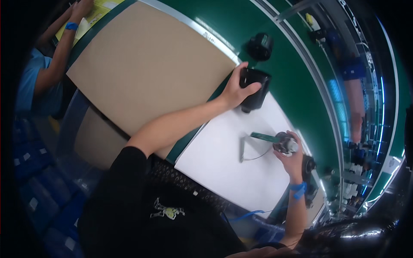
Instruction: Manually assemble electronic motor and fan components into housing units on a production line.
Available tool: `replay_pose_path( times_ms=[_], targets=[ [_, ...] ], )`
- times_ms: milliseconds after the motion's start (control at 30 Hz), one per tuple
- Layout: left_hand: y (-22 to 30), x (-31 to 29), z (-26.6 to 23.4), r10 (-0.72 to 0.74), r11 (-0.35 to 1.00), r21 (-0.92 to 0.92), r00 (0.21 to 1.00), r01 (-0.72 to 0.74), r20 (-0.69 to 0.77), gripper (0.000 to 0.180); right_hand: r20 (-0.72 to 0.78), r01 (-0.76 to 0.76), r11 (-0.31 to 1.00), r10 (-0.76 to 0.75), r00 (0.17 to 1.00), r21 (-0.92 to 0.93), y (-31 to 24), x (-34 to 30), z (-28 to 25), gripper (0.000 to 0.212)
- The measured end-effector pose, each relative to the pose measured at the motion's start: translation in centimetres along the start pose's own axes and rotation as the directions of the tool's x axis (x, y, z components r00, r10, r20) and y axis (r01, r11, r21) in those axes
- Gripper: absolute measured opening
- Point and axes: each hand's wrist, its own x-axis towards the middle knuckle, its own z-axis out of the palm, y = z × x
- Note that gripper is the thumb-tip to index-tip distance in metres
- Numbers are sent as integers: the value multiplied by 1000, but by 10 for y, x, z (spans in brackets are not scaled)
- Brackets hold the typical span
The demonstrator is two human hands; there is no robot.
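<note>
My left hand [235,89] is closed around a black, cup-like plastic housing [257,98], over the far edge of a white sheet [223,157]. To the right, my right hand [293,160] grips a small round grey-and-dark assembly [285,144] with a pale end. A narrow green circuit board [264,137] sticks out from it toward the left. A thin wire [258,157] loops below the board to a small pale piece, whose kind I cannot make out. The two held things are apart, both above the white sheet.
Beyond my left hand a black round part [260,46] stands on the green table [301,90]. Another black part [308,166] sits by my right wrist. A brown cardboard sheet [150,60] lies left. A co-worker's arm [58,64] shows upper left, blue bins [47,185] lower left.
</note>
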Motion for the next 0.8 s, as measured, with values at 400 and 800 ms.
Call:
replay_pose_path(
  times_ms=[400, 800],
  targets=[
    [31, -51, 8, 438, 629, 439, 758, -642, 483, 98, -299, -250, 926, 163, 940, -284, -58, -127, 106, 47],
    [29, -49, 6, 547, 576, 266, 606, -773, 577, 98, -281, -303, 819, 181, 942, -487, -13, -206, 90, 17]
  ],
)
